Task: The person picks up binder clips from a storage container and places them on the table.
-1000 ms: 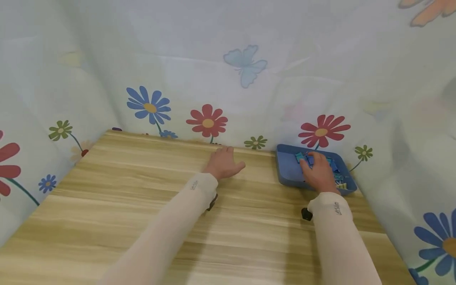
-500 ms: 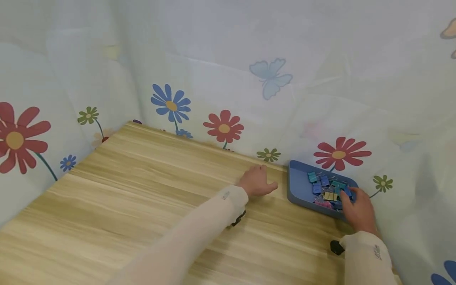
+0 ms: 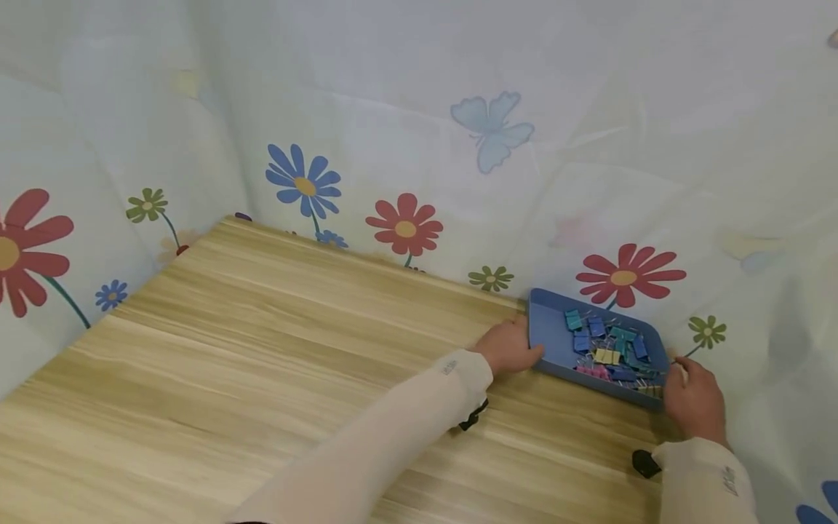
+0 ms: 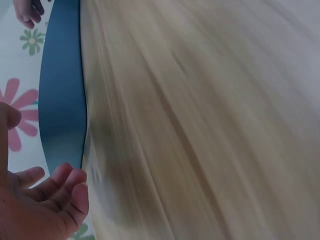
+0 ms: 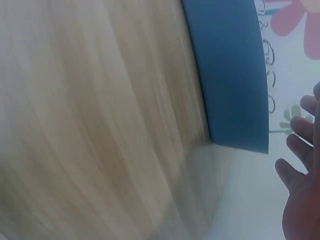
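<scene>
Wood-grained table (image 3: 262, 327) and, behind it, pale sheeting (image 3: 393, 87) with red flowers (image 3: 404, 229) and a blue butterfly (image 3: 494, 135)

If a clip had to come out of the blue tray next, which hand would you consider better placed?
Probably the right hand: it is beside the right end of the blue tray, nearer the clips. The left hand is at the opposite end, with bare tray floor between it and them.
</scene>
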### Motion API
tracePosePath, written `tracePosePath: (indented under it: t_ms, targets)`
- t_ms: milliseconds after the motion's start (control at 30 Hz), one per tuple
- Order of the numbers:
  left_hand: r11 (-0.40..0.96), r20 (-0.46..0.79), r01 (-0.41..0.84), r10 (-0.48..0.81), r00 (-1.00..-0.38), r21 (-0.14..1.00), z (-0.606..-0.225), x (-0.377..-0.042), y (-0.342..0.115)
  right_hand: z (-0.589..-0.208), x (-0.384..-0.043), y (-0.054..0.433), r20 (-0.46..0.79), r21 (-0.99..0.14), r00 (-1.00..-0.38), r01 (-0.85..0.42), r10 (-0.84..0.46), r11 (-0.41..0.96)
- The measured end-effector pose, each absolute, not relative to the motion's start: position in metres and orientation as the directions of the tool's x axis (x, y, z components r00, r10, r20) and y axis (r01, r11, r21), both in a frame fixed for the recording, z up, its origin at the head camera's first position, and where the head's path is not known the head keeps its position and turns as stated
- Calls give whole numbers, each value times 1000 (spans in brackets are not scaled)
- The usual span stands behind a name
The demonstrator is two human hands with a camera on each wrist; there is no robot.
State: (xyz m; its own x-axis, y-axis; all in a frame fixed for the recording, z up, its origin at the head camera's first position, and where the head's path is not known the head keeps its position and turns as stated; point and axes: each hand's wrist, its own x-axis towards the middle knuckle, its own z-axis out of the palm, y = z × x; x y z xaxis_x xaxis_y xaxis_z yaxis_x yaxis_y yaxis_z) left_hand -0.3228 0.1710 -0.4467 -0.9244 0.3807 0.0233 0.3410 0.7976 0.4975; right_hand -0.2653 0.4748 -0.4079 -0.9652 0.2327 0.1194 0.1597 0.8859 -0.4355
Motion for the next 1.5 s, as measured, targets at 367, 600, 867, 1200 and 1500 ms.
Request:
tracePosePath:
  t_ms: [367,600,867,1200,1500]
  targets:
    - [836,-54,211,275,-960,506,-443,-319,190,-410,-259,475,37,-410,-941,293,337,864]
    - [818,-40,188,249,-968,544,-440,-321,188,-416,-259,482,69,-387,-939,287,338,876]
    - [802,-48,194,266,-963,565,-436,-320,181,-421,-262,480,125,-368,-939,256,320,894]
    - [808,-27,222,281,-959,546,-438,-319,164,-424,-264,467,138,-388,-945,224,296,894]
    - [781,-26,194,260,-965,593,-449,-324,146,-430,-268,454,88,-400,-960,211,266,892]
